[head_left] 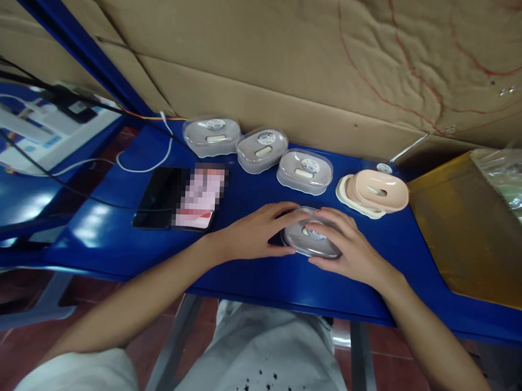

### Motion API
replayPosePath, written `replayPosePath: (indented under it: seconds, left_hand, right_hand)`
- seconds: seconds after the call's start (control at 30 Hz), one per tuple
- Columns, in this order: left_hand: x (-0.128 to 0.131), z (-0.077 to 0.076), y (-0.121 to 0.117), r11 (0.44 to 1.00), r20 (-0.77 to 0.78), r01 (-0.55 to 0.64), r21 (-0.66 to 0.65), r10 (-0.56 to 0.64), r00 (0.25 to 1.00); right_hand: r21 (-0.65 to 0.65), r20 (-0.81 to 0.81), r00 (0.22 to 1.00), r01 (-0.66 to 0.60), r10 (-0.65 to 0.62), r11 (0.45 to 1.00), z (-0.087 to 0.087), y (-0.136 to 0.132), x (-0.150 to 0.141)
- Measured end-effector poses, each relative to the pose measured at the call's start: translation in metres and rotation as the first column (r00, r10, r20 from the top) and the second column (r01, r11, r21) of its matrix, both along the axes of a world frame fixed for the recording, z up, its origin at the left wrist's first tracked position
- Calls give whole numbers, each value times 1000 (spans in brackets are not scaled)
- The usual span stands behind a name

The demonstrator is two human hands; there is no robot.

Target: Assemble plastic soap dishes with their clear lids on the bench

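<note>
Between both hands, near the front edge of the blue table [258, 282]: a clear-lidded dish [319, 248], taken here as the dial's centre. At 9 o'clock, left hand [253, 232] curled around the end of the dish in a light grip, fingers towards the far rim, thumb by the near one. Around 3 to 4 o'clock, right hand [354, 253] likewise gripping, fingers arched over the lid [297, 236] and partly across the label [316, 235], thumb low at the near edge. Hard to tell whether flat on the table or slightly raised.

For good handling, best to share pressure evenly around the rim, not on the middle of the thin-looking plastic. Line up both thumbs along the 6 o'clock side. Better to spread the right fingers off the label, to avoid smearing or creasing. Go gently on so glossy a surface, probably easy to skid across.

Beyond, three similar covered dishes, at 10 [214, 138], 11 [261, 151] and 12 o'clock [304, 173]. At 2, a peach dish [391, 199] overlapping a cream tray [343, 199]; beware of nudging either. Between 9 and 10, a phone [201, 199], well apart. At 3, past the right hand, a carton [469, 237].
</note>
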State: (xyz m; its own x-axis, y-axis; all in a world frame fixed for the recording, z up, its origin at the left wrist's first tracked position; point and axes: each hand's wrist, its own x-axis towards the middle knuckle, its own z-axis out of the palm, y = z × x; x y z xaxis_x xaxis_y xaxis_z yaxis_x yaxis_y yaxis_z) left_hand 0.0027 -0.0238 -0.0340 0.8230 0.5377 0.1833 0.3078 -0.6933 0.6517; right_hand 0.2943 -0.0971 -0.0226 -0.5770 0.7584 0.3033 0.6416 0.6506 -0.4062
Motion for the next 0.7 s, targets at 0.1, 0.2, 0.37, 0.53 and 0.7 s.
replayPosePath:
  seconds: [0.1, 0.2, 0.37, 0.53, 0.7]
  left_hand:
    - [1, 1, 0, 999, -3, -12, 45, 12, 1000]
    - [2, 3, 0, 994, 22, -29, 105, 27, 999]
    - [-2, 12, 2, 991, -16, -36, 125, 39, 999]
    - [-16, 24, 12, 982, -89, -129, 137, 142, 986]
    - [-32, 29, 23, 948, -169, -202, 247, 247, 954]
  right_hand:
    - [39, 26, 1000, 7, -8, 999, -2, 1, -4]
    - [66, 74, 997, 14, -19, 998, -2, 1, -7]
    - [33, 31, 997, 66, -67, 997, 2, 4, 5]
    - [199, 24, 930, 354, -366, 914, 13, 14, 44]
    - [213, 125, 810, 542, -573, 813, 14, 23, 92]
